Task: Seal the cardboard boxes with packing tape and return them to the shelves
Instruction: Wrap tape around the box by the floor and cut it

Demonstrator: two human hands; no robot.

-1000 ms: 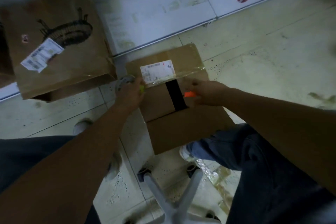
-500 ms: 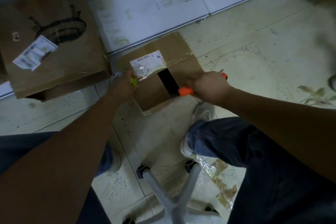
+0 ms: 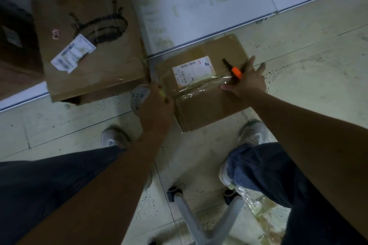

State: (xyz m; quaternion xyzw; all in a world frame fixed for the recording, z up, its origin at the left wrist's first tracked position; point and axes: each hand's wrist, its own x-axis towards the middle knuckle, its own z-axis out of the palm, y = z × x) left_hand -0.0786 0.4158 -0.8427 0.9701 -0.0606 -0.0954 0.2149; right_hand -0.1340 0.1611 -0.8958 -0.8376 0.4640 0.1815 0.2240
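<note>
Cardboard box (image 3: 207, 93) on speckled tile floor (image 3: 298, 55); white shelf (image 3: 209, 6) behind, possibly bare.

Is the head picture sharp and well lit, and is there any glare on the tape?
Head view: dim, with a greenish cast; the left hand and tape roll are motion-blurred; soft glare shows on the clear tape across the small box; the right hand is fairly sharp; wide-angle bending curves the shelf edge.
</note>
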